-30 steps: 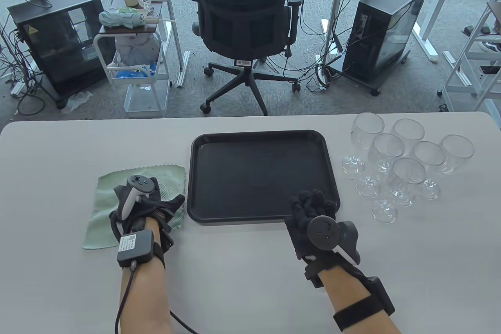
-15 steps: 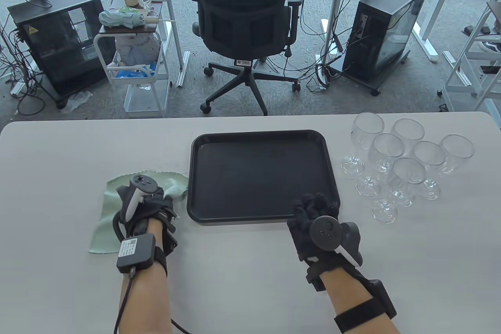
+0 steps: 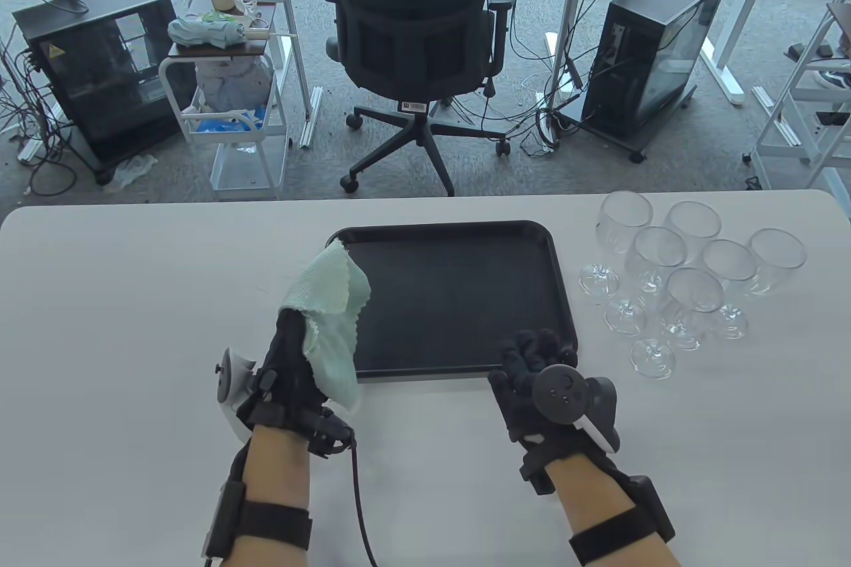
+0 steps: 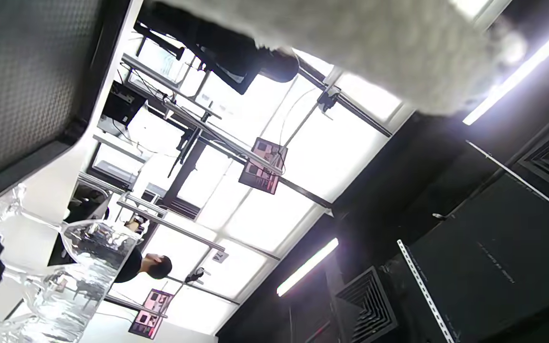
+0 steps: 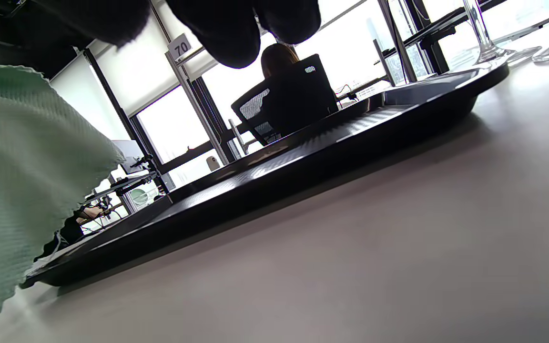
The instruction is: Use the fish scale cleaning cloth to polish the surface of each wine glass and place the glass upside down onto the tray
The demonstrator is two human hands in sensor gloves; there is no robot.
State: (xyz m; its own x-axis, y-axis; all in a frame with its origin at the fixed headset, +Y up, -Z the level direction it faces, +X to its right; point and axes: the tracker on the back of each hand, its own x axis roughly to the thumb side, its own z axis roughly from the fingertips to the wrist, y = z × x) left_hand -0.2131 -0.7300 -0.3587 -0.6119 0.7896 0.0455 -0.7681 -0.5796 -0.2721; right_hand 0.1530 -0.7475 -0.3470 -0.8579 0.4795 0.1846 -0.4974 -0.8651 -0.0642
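You work at the white table [image 3: 133, 261], and its largest item, the black tray [image 3: 452, 241], sits at the middle with nothing standing in it: no glass has been set down upside down yet. Right of the tray, six wine glasses [image 3: 691, 268] stand upright in a tight cluster, well clear of its rim.

By my judgement you are at the very start, with the cloth just taken up and no glass in hand.

At the tray's near left corner, your left hand [image 3: 286, 374] is raised palm-up, with the green fish scale cloth [image 3: 329, 314] draped over its fingers and overhanging the tray's left edge. Whether the fingers curl round the cloth or merely carry it, I cannot tell; the cloth hides them.

At the tray's near right corner, your right hand [image 3: 532, 367] rests with fingers loosely curled over the rim, holding nothing.

Next, you need to reach right from the tray to the nearest glass, take it by the stem or bowl without knocking its neighbours, and bring it to the cloth.
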